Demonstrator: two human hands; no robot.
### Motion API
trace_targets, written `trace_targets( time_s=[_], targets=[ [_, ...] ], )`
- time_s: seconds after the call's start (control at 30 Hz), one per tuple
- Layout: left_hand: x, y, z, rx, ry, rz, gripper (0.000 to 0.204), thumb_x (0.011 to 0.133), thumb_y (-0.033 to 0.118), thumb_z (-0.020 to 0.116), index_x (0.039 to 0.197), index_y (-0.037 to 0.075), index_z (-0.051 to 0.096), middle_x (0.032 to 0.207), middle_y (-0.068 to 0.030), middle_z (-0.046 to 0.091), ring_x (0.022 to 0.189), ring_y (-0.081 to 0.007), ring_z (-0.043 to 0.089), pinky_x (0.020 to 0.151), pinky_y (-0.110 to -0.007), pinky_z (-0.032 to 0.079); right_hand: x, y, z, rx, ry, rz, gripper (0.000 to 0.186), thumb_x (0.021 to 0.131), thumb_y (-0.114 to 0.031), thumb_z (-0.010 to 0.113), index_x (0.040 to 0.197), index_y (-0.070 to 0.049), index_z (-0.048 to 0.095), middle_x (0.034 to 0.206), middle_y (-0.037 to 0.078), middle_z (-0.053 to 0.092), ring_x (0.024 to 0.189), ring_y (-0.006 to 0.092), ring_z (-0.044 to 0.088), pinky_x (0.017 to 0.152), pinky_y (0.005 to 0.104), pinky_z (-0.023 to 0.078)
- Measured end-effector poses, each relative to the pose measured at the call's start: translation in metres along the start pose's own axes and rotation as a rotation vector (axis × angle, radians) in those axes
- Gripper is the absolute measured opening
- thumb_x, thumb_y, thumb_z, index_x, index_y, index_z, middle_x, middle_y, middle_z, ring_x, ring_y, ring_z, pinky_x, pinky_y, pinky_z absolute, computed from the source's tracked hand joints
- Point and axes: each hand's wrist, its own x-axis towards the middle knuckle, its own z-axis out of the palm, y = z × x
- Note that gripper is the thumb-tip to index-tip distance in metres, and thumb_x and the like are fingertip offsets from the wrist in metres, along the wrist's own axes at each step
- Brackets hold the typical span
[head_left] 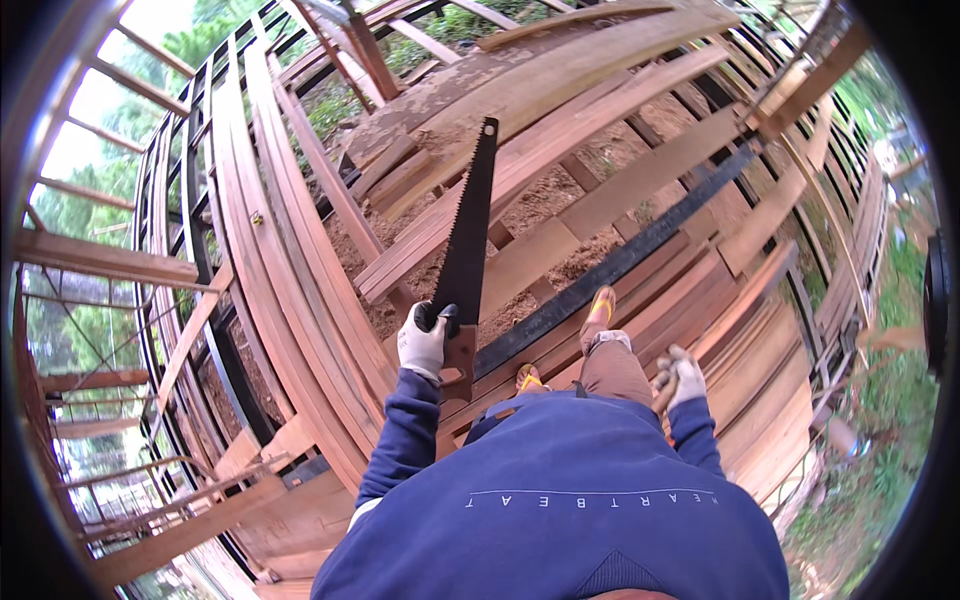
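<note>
L hand (pixel 424 340), in a white glove w/ dark fingers, is closed on the saw (pixel 468 230), gripping low on the blade, just by the handle (pixel 458 362). No wide gap in that grip: thumb side sits on the dark metal, handle shows just R of & below the glove. Saw's in front of the person, L of the feet, tip pointing fwd & a bit R, toothed edge facing L. Blade overlaps the pale planks & soil (pixel 552 196) in view; can't tell how high above them it is.

R hand (pixel 682 378), also gloved, hangs low beside the R thigh, well apart from the saw. Fingers look part-bent; it's small in view, so can't tell how far they're spread or if it holds anything.

Nr the saw handle, a black beam (pixel 620 262) starts & runs diag. fwd-R, betw. reddish boards (pixel 690 300) on the near side & lighter planks on the far side. Long planks (pixel 270 250) lie side by side on the L. Feet in yellow-strapped sandals (pixel 603 303), R one further fwd, nr the beam. Person wears a blue top (pixel 560 500) & brown trousers (pixel 615 370). Timber frame (pixel 110 265) far L; grass (pixel 890 450) far R.
</note>
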Motion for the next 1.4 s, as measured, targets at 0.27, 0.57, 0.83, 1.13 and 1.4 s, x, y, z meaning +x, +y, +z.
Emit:
trace_targets(
  time_s=[0.27,0.57,0.83,1.13,1.4],
  targets=[
    [0.117,0.039,0.078,0.316,0.136,0.019,0.019,0.094,0.017,0.071,0.107,0.003,0.069,0.093,-0.0134,0.076,0.087,-0.0255,0.075,0.078,-0.037,0.057,0.135,-0.055,0.03,-0.005,0.005,0.177,0.047,0.101,-0.014,0.05,0.146,-0.027,0.044,0.1,0.014,0.065,0.067,0.0225,0.061,0.057,0.0396,0.056],
    [0.276,0.168,0.165,0.794,-0.037,0.039,0.033,0.094,0.045,0.066,0.098,0.013,0.07,0.092,-0.0155,0.075,0.092,-0.0383,0.072,0.084,-0.048,0.052,0.281,-0.194,0.139,-0.646,-0.382,0.083,0.079,0.086,0.002,0.058,0.16,-0.01,0.033,0.096,0.012,0.065,0.058,0.0161,0.06,0.053,0.0315,0.053],
    [0.438,0.189,0.201,1.007,-0.029,0.194,0.037,0.091,0.049,0.068,0.104,0.015,0.072,0.1,-0.0156,0.075,0.104,-0.0356,0.069,0.096,-0.047,0.046,0.301,-0.254,0.234,-0.706,-0.429,0.127,0.08,0.085,0.01,0.051,0.159,-0.015,0.035,0.122,0.014,0.063,0.067,0.0155,0.067,0.06,0.0291,0.057],
    [0.562,0.15,0.223,1.002,-0.047,0.095,0.039,0.088,0.053,0.07,0.104,0.017,0.076,0.106,-0.0094,0.074,0.116,-0.0326,0.062,0.105,-0.049,0.038,0.321,-0.256,0.309,-0.829,-0.462,0.145,0.077,0.083,0.009,0.054,0.156,-0.01,0.043,0.116,0.012,0.068,0.078,0.0164,0.07,0.072,0.0314,0.061],
    [0.563,0.132,0.23,0.881,0.229,0.147,0.059,0.082,0.05,0.08,0.131,0.021,0.064,0.123,-0.0156,0.061,0.126,-0.0373,0.05,0.11,-0.052,0.036,0.353,-0.253,0.425,-0.869,-0.542,-0.147,0.077,0.082,0.008,0.058,0.156,-0.005,0.043,0.144,0.016,0.06,0.121,0.0221,0.065,0.103,0.0328,0.052]
  ],
)
